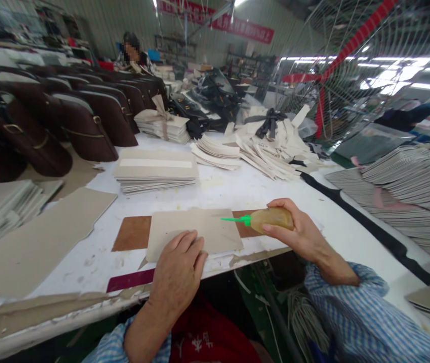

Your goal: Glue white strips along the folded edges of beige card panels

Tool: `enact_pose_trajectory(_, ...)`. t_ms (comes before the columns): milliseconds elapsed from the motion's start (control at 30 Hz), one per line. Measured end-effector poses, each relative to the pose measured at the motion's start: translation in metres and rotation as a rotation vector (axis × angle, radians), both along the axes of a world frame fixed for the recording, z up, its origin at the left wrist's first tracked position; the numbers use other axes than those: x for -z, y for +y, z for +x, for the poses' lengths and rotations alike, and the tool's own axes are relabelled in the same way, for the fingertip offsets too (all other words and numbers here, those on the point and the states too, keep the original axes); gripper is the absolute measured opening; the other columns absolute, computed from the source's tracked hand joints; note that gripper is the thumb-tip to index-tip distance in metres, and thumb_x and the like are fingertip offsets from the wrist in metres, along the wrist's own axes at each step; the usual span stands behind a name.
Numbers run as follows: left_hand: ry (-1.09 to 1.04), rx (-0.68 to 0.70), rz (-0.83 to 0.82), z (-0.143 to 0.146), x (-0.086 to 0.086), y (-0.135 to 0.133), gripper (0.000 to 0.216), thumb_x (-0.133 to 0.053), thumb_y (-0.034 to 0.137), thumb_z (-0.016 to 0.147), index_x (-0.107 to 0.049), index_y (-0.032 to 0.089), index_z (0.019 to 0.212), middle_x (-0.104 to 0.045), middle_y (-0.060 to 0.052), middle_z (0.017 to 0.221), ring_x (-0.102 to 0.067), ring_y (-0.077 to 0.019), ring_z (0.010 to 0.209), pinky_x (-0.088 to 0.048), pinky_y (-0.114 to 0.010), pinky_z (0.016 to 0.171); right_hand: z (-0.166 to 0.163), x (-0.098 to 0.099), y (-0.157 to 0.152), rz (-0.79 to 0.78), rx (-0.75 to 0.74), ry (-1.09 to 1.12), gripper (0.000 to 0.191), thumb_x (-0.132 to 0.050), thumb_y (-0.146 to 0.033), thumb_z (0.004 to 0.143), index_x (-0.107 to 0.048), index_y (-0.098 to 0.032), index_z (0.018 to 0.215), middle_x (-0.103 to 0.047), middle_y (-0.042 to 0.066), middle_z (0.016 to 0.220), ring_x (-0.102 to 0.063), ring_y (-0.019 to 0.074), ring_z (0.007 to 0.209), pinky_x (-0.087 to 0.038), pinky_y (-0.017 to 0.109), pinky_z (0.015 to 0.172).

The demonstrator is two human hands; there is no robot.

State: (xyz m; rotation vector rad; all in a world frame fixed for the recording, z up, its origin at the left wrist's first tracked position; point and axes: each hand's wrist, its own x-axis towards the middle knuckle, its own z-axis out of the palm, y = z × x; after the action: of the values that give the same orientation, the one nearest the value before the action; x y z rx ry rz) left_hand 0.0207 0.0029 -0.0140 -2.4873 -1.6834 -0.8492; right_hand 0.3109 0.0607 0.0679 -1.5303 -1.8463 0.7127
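Note:
My left hand (182,267) lies flat on a beige cardboard panel (215,229), its fingers stretched out at the near edge of the table. In my right hand (305,232) is a squeeze bottle (273,221) of yellowish liquid, tipped on its side. Its thin green nozzle (237,220) points left over the right part of the panel; whether the tip touches cannot be told. From under the panel, a brown piece (131,233) sticks out at the left and another brown piece (243,229) at the right. A maroon strip (129,280) lies by my left wrist.
Behind the panel stands a stack of beige boards (158,171). Brown bags (82,121) fill the back left, near a seated person (133,55). Cut strips (267,151) lie farther back. Right are a large fan (324,75), a black strip (366,227) and piled grey sheets (407,186).

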Motion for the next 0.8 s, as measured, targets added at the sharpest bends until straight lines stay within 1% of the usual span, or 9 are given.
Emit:
enact_pose_trajectory(133,-0.006,-0.025,-0.004,0.000,0.001,-0.002,0.029,-0.061,0.023,0.096,-0.068,0.013,0.123,-0.070,-0.013,0.132,-0.060,-0.0292,0.125,-0.052,-0.051,0.113,0.002,-0.006,0.003,0.053,-0.077,-0.122,0.047,-0.074,-0.059,0.083,-0.059,-0.023,0.109,-0.064,0.001,0.084,-0.057,0.0198,0.072,-0.045,0.033,0.064)
enact_pose_trajectory(233,-0.009,-0.035,-0.006,0.001,0.001,-0.002,0.029,-0.061,0.023,0.096,-0.067,0.011,0.122,-0.070,-0.014,0.131,-0.060,-0.0293,0.125,-0.052,-0.051,0.113,0.002,-0.008,0.004,0.076,-0.089,-0.164,0.046,-0.073,-0.061,0.084,-0.061,-0.023,0.107,-0.065,0.001,0.083,-0.057,0.0197,0.071,-0.044,0.033,0.063)
enact_pose_trajectory(400,-0.007,-0.027,0.002,0.001,0.001,-0.002,0.026,-0.060,0.023,0.097,-0.067,0.013,0.119,-0.069,-0.014,0.131,-0.060,-0.0291,0.125,-0.052,-0.051,0.113,0.001,-0.010,0.007,0.075,-0.122,-0.190,0.044,-0.069,-0.062,0.087,-0.063,-0.022,0.105,-0.064,0.002,0.081,-0.056,0.0197,0.070,-0.043,0.033,0.062)
enact_pose_trajectory(600,0.006,-0.020,0.010,0.002,0.000,-0.002,0.028,-0.059,0.024,0.097,-0.067,0.010,0.120,-0.069,-0.015,0.130,-0.060,-0.0294,0.124,-0.053,-0.052,0.111,-0.002,-0.012,0.010,0.046,-0.137,-0.229,0.045,-0.068,-0.063,0.087,-0.062,-0.022,0.105,-0.062,0.000,0.077,-0.055,0.0189,0.067,-0.040,0.032,0.060)
enact_pose_trajectory(667,0.007,-0.021,0.014,0.002,0.000,-0.002,0.027,-0.059,0.024,0.097,-0.067,0.010,0.120,-0.069,-0.015,0.130,-0.060,-0.0297,0.124,-0.053,-0.052,0.111,-0.004,-0.015,0.011,0.037,-0.137,-0.250,0.045,-0.067,-0.063,0.087,-0.061,-0.022,0.105,-0.063,0.000,0.077,-0.056,0.0194,0.067,-0.040,0.032,0.060)
enact_pose_trajectory(800,0.013,-0.023,0.017,0.001,-0.001,-0.003,0.026,-0.060,0.024,0.097,-0.067,0.012,0.119,-0.069,-0.014,0.130,-0.060,-0.0297,0.124,-0.052,-0.051,0.111,-0.010,-0.024,0.015,0.036,-0.146,-0.295,0.038,-0.066,-0.056,0.087,-0.061,-0.022,0.102,-0.063,0.000,0.076,-0.058,0.0205,0.068,-0.039,0.033,0.062)
